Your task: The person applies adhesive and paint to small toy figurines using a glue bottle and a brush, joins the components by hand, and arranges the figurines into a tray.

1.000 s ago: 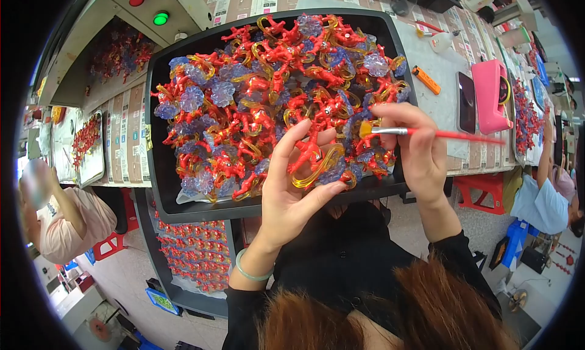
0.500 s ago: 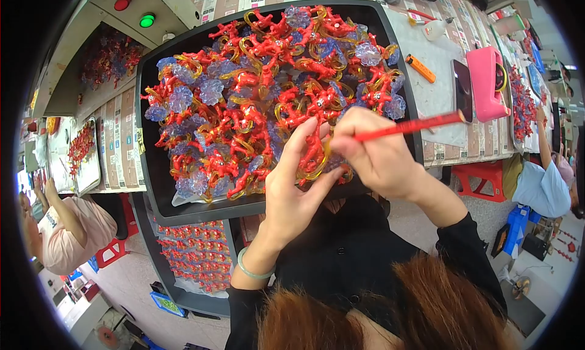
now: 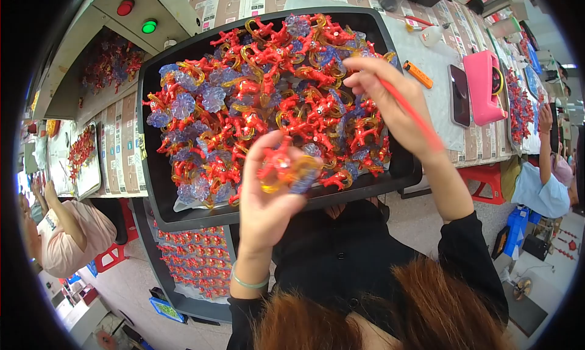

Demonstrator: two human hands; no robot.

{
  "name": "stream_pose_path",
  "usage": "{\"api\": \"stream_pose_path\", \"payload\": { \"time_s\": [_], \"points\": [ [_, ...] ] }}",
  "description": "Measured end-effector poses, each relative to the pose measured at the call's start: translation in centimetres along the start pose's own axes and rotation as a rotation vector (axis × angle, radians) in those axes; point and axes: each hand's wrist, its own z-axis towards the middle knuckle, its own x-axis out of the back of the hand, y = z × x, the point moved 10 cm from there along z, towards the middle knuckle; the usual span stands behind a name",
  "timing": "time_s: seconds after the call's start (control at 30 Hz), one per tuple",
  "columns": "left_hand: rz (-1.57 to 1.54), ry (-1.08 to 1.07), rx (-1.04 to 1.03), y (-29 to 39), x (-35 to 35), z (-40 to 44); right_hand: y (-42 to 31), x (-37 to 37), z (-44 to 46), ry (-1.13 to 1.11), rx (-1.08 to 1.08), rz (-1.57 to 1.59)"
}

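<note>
In my left hand is a small figurine, red with translucent yellow and purple parts, held over the tray's near edge between thumb and fingers. Raised over the right side of the tray, my right hand grips a slim red stick, pencil- or brush-like, which slants back toward the wrist. Its working end is hidden. The black tray holds a heap of similar red figurines with purple, flower-like pieces and yellow loops.
Right of the tray lie an orange cutter-like tool, a dark phone, a pink holder and a white bottle. Below left, another tray carries rows of figurines. Co-workers sit at both sides; one wears a pale shirt.
My hands have drawn apart. The left moved down and left with the figurine; the right rose up and right, its stick now tilted down along the wrist.
</note>
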Motion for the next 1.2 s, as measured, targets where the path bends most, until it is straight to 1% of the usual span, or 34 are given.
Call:
{"api": "stream_pose_path", "payload": {
  "time_s": [0.03, 0.1, 0.13, 0.17, 0.2, 0.23, 0.27, 0.3, 0.33, 0.37, 0.4, 0.43, 0.47, 0.5, 0.57, 0.6, 0.63, 0.67, 0.7, 0.73, 0.77, 0.8, 0.9, 1.03, 1.2],
  "points": [
    [-0.183, 0.031, 0.036, 0.3, 0.2, 0.0, 0.3, 0.1, 0.4, -0.035, -0.054, -0.027],
    [-0.503, 0.079, 0.122, -0.2, 1.4, -0.3, -0.4, -2.0, 0.8, -0.236, 0.125, -0.297],
    [-0.573, 0.044, 0.156, -0.7, 1.6, -0.3, -0.5, -3.3, 0.6, -0.338, 0.215, -0.434],
    [-0.641, 0.010, 0.190, -1.3, 2.0, -0.2, -0.1, -4.6, 0.3, -0.404, 0.186, -0.437],
    [-0.708, -0.024, 0.222, -1.6, 1.9, -0.2, 0.3, -5.2, 0.1, -0.409, 0.223, -0.479],
    [-0.576, 0.068, 0.206, -1.7, 2.6, -0.2, 0.4, -5.7, -0.1, -0.416, 0.263, -0.522],
    [-0.444, 0.160, 0.187, -1.5, 2.8, -0.4, 0.7, -5.8, 0.1, -0.436, 0.230, -0.493],
    [-0.313, 0.250, 0.167, -1.1, 3.0, -0.5, 0.7, -5.1, 0.4, -0.391, 0.193, -0.453],
    [-0.214, 0.286, 0.113, -0.4, 2.8, -0.3, 0.4, -4.2, 0.6, -0.345, 0.158, -0.415],
    [-0.023, 0.320, 0.050, 0.5, 3.1, -0.1, 0.1, -3.4, 0.7, -0.301, 0.123, -0.378],
    [0.168, 0.354, -0.012, 1.4, 3.3, -0.1, 0.1, -2.1, 0.6, -0.191, 0.036, -0.260],
    [0.357, 0.388, -0.070, 2.3, 3.3, -0.2, -0.4, -1.5, 0.1, -0.119, 0.018, -0.187],
    [0.521, 0.347, -0.174, 3.0, 2.8, 0.0, -0.8, -1.0, -0.5, -0.049, -0.002, -0.114],
    [0.512, 0.335, -0.121, 2.5, 2.2, 0.2, -1.0, -0.6, -1.2, 0.023, -0.023, -0.039],
    [0.499, 0.312, -0.014, 1.7, 0.2, 0.3, -1.5, -1.5, -2.8, 0.049, -0.060, -0.006],
    [0.782, 0.239, -0.174, 2.3, -0.4, 0.6, -2.6, -1.9, -3.3, 0.048, 0.030, -0.043],
    [0.748, 0.283, -0.115, 1.6, -0.1, 0.3, -3.5, -2.3, -3.8, 0.046, 0.121, -0.079],
    [0.730, 0.308, -0.122, 1.9, 0.1, 0.2, -3.8, -2.4, -4.2, 0.050, 0.174, -0.064],
    [0.712, 0.330, -0.128, 2.4, 0.3, 0.2, -3.0, -2.2, -4.3, 0.061, 0.066, 0.165],
    [0.630, 0.362, -0.063, 2.2, 0.9, 0.3, -2.4, -2.1, -4.6, 0.071, -0.047, 0.391],
    [0.546, 0.299, -0.014, 1.7, 1.5, 0.3, -1.7, -2.3, -4.8, 0.081, -0.162, 0.615],
    [0.570, 0.271, -0.021, 1.8, 1.3, 0.3, -1.6, -2.1, -4.7, 0.086, -0.170, 0.564],
    [0.614, 0.233, -0.034, 2.0, 0.7, 0.0, -0.5, -3.4, -5.0, -0.166, -0.255, 0.342],
    [0.712, 0.248, -0.079, 2.8, -0.1, -0.5, -0.5, -3.5, -5.2, -0.125, -0.246, 0.501],
    [0.715, 0.244, -0.117, 3.1, 0.0, -0.4, -0.8, -3.4, -5.3, -0.095, -0.180, 0.507]
  ]
}}
